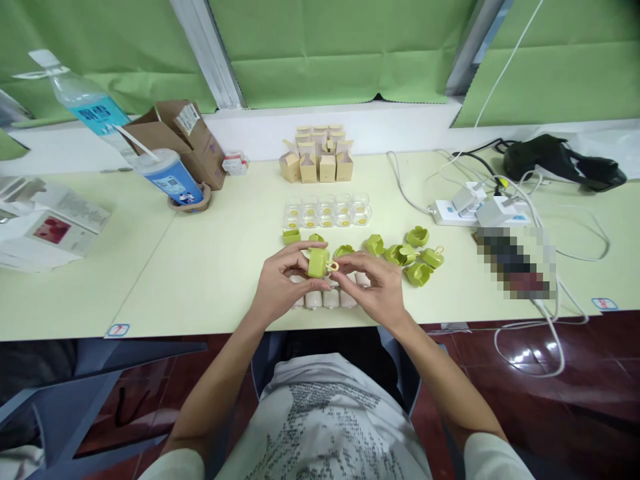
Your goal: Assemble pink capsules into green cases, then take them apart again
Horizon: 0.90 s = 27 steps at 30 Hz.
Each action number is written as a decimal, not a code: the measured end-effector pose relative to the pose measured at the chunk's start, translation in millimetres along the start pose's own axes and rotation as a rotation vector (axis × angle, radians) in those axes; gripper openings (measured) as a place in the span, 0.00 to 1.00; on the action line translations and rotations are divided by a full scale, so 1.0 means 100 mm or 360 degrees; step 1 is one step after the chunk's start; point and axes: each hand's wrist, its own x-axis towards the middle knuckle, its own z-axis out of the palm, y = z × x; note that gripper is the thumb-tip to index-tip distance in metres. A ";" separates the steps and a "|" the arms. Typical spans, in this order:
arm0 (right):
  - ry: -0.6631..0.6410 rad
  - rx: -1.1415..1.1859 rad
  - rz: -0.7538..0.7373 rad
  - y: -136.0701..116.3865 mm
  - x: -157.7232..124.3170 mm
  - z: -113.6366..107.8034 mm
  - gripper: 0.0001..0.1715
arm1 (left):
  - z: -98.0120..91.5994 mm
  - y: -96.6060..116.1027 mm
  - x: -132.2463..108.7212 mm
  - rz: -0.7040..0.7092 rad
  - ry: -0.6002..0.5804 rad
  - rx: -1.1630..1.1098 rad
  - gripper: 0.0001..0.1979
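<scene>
Between thumb and fingers my left hand [280, 283] grips a small green plastic cup [318, 263]. A pale ring loop [333, 266] sticks out of the cup's right end, and the fingertips of my right hand [377, 287] pinch it. Below the hands, partly hidden by them, stand several whitish rounded pieces [331, 299] in rows. To the right lie several loose green petal-edged cups [418, 274], and one green piece with a loop [433, 257]. Another green cup [291, 237] sits behind my left hand.
Clear plastic cases [327, 210] and small open cardboard boxes [327, 168] stand in groups farther back. At left are a blue-labelled drink cup [175, 177], a brown carton [200, 147] and a large bottle [87, 100]. A power strip [445, 212] with cables lies at right.
</scene>
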 end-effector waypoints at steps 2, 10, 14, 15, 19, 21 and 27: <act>0.0004 0.0074 0.0109 0.00 -0.01 0.00 0.09 | 0.02 -0.01 0.00 -0.0016 -0.0001 0.0024 0.21; 0.0023 0.0270 0.0286 0.02 0.00 -0.04 0.06 | 0.02 -0.05 -0.01 -0.0118 -0.0076 -0.0169 0.35; 0.0034 0.0321 0.0312 0.05 0.02 -0.04 0.05 | 0.03 -0.11 -0.01 -0.0085 -0.0073 -0.0085 0.31; 0.0034 0.0338 0.0315 0.07 0.02 -0.04 0.05 | 0.04 -0.12 -0.01 -0.0063 -0.0061 -0.0059 0.30; 0.0034 0.0474 0.0383 0.13 0.01 -0.03 0.04 | 0.09 -0.17 -0.01 -0.0015 -0.0012 0.0025 0.30; 0.0022 0.0588 0.0455 0.15 0.00 -0.04 0.05 | 0.11 -0.18 0.00 -0.0010 0.0008 0.0031 0.30; -0.0016 0.0567 0.0487 0.16 0.05 -0.07 0.08 | 0.11 -0.19 0.02 -0.0076 0.0001 -0.0135 0.31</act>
